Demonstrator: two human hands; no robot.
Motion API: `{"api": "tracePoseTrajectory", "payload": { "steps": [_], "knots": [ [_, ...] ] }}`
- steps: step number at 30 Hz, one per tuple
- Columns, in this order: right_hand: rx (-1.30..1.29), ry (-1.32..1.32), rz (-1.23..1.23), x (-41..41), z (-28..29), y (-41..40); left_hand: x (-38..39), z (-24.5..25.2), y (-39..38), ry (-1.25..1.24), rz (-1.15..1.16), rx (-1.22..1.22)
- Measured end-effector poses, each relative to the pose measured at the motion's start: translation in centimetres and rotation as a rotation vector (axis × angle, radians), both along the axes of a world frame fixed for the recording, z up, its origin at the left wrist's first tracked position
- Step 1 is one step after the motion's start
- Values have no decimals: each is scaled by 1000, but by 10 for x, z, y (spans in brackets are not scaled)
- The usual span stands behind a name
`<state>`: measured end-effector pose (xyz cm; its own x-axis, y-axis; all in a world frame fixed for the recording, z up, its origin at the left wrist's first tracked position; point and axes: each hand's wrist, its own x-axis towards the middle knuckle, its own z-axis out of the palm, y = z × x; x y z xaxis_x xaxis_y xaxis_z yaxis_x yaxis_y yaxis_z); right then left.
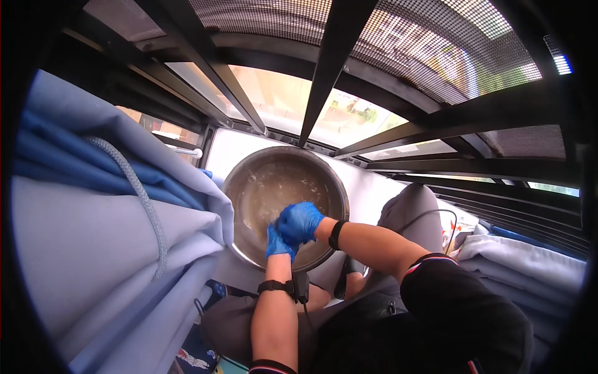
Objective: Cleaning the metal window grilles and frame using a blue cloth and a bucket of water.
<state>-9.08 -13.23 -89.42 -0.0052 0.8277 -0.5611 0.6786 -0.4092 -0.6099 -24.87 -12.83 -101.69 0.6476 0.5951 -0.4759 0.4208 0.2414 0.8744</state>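
Note:
A round metal basin (346,196) of murky brownish water (275,182) stands on a white surface before me. Both my hands wear blue disposable gloves and meet over the near part of the basin. My right hand (301,223) is curled, its fingers bunched against the left. Partly behind it, my left hand (279,243) points up into the basin. Whether anything is between the hands is hidden by the gloves. Black bands circle both wrists, and a small black device sits at the left one.
A grey-blue curtain (117,224) with a braided cord (145,201) hangs close on the left. Black metal bars (322,70) and mesh rise beyond the basin. My bent knee (413,210) and folded pale fabric (514,252) are at the right.

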Motion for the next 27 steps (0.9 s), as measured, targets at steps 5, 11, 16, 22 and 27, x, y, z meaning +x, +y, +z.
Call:
{"api": "tracePoseTrajectory", "payload": {
  "steps": [5,11,16,22,27],
  "knots": [
    [-8,-116,-171,36,-50,10,44,27,3,-189,827,-1046],
    [150,-170,-390,73,-74,2,53,42,-10,87,977,-863],
    [144,-333,-348,29,-63,18,4,12,-5,202,1047,-898],
    [-2,-169,-95,13,-59,4,33,40,2,-241,935,-1287],
    [-12,393,-257,-13,-18,-17,8,20,6,-277,885,-1175]
  ]
}}
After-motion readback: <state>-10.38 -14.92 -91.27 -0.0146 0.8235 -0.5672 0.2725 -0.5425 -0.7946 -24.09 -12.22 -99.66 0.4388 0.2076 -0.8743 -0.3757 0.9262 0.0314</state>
